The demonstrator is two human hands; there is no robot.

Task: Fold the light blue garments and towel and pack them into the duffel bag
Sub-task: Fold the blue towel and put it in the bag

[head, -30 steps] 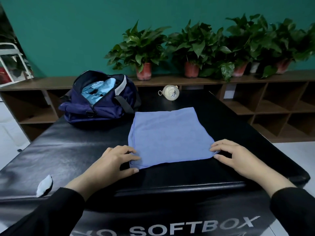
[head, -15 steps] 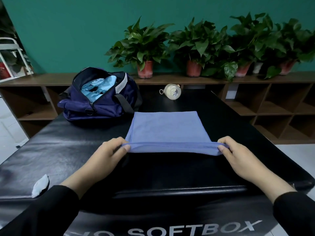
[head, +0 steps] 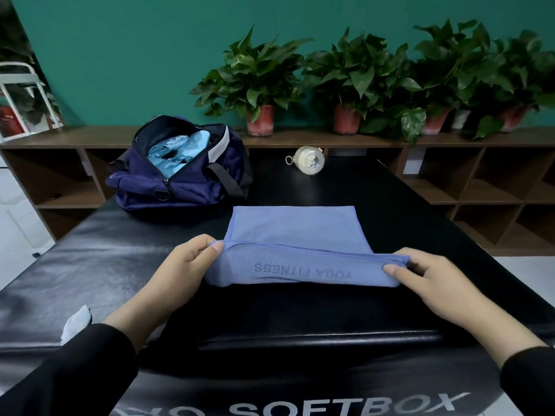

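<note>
Peeking from under the left sleeve, a small white scrap (head: 76,321) on the black padded table (head: 90,265) is half covered, and what it is cannot be told. Farther back on the left, the navy duffel bag (head: 180,178) sits unzipped on the table; light blue garments (head: 177,151) show in its mouth, bunched, and how many there are cannot be made out. Behind the table's centre lies a small round cream object (head: 309,160) with a ring, too small to identify. White lettering along the table's near edge is cut off by the frame.

On the towel (head: 294,226), which lies flat at the table's middle just right of the bag, the near edge is raised and turned over, showing "YOGA FITNESS" upside down. The left hand (head: 180,268) pinches the left near corner between thumb and fingers. The right hand (head: 426,280) grips the right near corner, thumb on top, fingers tucked behind the fold and partly hidden. The two hands are well apart, with the lifted fold stretched between them.
</note>
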